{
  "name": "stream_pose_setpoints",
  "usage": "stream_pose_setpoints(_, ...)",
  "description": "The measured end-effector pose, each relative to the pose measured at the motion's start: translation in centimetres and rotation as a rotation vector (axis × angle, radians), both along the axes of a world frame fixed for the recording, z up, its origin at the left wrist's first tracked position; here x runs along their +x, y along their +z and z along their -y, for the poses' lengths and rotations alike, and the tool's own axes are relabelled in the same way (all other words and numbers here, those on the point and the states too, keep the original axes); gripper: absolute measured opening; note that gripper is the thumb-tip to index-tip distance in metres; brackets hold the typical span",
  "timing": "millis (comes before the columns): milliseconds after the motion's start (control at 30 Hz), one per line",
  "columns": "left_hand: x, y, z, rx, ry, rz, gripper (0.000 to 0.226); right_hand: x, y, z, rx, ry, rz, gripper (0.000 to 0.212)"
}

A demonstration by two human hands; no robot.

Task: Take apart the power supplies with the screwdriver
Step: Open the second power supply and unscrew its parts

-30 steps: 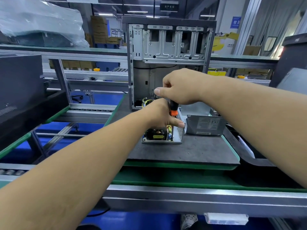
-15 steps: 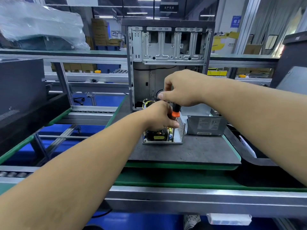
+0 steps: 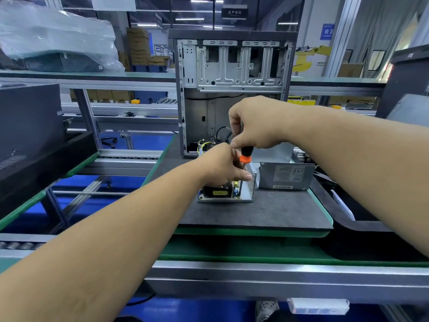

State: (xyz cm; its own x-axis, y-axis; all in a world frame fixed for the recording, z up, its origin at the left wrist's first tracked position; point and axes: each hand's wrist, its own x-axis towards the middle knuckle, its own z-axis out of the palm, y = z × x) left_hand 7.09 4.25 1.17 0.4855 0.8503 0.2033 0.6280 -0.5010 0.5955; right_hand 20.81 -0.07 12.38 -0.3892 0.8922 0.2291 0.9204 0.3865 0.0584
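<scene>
A tall bare-metal computer case (image 3: 232, 89) stood open at the back of the dark grey foam work mat (image 3: 267, 212), and both forearms reached in from the near edge toward its foot. In front of the case sat the opened power supply, a shallow silver tray with a perforated side wall and exposed yellow and black components (image 3: 226, 194); its long axis ran roughly left to right, its open top faced up, and the perforated wall stood on its right side. Just beside it to the right stood a closed grey power supply box with a printed label (image 3: 286, 176), label toward the camera, apart from both hands.

The right hand (image 3: 257, 124) was above the open unit with its fingers curled round the top of the black-and-orange-handled screwdriver (image 3: 246, 155). The tool stood close to upright, handle up, shaft pointing down into the tray near the perforated wall; the tip was hidden behind the left hand. The left hand (image 3: 220, 166) lay lower and nearer the tray, fingers curled over its top rear, thumb stretched toward the wall; whether it pinched the shaft or a part inside could not be told. The next turn likely depended on keeping the driver in line with the hidden screw directly below the right hand.
</scene>
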Motion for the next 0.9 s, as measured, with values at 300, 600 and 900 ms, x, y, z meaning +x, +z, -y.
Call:
stream_pose_setpoints(300, -0.6, 0.3, 0.7, 0.088, -0.031, -0.196, 0.029, 0.6, 4.0, 1.4, 0.056, -0.006, -0.059, 0.023)
stream_pose_setpoints(600, -0.8, 1.5, -0.1, 0.225, 0.138, -0.249, 0.02, 1.8, 6.3, 1.3, 0.146, 0.022, -0.166, 0.022)
stream_pose_setpoints(900, -8.8, -1.4, -7.6, 0.145, 0.584, -0.155, 0.017, 2.9, 2.4, -3.8, 0.145, -0.01, -0.195, 0.029)
